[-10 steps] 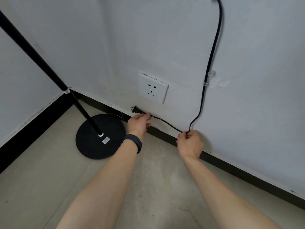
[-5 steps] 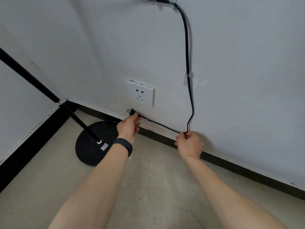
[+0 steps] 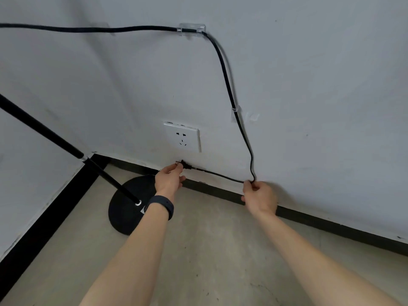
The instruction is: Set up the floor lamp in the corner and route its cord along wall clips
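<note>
Left hand fingers pinch the plug at six o'clock below the outlet; right hand fingers pinch the cord, clipped above at twelve.

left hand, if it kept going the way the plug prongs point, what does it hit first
Probably bare wall. The left hand holds the plug with prongs aimed left, below the socket, so it would pass under it; depth is unclear.

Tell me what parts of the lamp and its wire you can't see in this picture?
- Lamp pole: its top and the lamp head are cut off by the head view's left edge.
- Cord: its far end leaves the left edge.
- Plug: the prongs are too small and partly hidden by the left hand.
- Lamp base: partly hidden by the left forearm.
</note>
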The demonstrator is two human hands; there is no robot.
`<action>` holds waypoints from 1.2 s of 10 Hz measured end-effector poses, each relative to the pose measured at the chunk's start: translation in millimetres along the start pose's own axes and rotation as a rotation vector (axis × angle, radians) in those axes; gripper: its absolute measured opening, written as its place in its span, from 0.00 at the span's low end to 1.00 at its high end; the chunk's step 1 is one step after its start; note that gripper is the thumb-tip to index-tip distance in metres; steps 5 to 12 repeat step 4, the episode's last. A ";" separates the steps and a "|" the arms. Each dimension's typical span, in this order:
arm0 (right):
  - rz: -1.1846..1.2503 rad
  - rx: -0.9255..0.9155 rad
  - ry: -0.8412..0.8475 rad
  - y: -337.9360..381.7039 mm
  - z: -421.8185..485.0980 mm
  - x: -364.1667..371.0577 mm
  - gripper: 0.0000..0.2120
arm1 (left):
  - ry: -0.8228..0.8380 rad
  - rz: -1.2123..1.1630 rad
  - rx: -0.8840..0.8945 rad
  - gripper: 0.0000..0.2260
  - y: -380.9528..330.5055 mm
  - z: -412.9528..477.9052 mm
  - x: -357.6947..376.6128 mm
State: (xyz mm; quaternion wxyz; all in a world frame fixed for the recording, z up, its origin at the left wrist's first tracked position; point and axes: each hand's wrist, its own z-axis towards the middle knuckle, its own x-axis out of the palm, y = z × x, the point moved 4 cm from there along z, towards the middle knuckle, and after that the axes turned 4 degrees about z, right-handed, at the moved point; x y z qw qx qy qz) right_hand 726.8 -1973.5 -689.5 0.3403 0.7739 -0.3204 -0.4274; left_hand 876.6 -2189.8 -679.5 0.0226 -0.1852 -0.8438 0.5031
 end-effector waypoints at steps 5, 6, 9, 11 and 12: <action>-0.978 -0.391 0.465 42.2 -14.0 6.9 0.19 | 0.063 0.396 0.104 0.26 -13.4 1.1 -0.5; -0.978 -0.391 0.465 42.2 -14.0 6.9 0.19 | 0.063 0.396 0.104 0.26 -13.4 1.1 -0.5; -0.978 -0.391 0.465 42.2 -14.0 6.9 0.19 | 0.063 0.396 0.104 0.26 -13.4 1.1 -0.5; -0.978 -0.391 0.465 42.2 -14.0 6.9 0.19 | 0.063 0.396 0.104 0.26 -13.4 1.1 -0.5; -0.978 -0.391 0.465 42.2 -14.0 6.9 0.19 | 0.063 0.396 0.104 0.26 -13.4 1.1 -0.5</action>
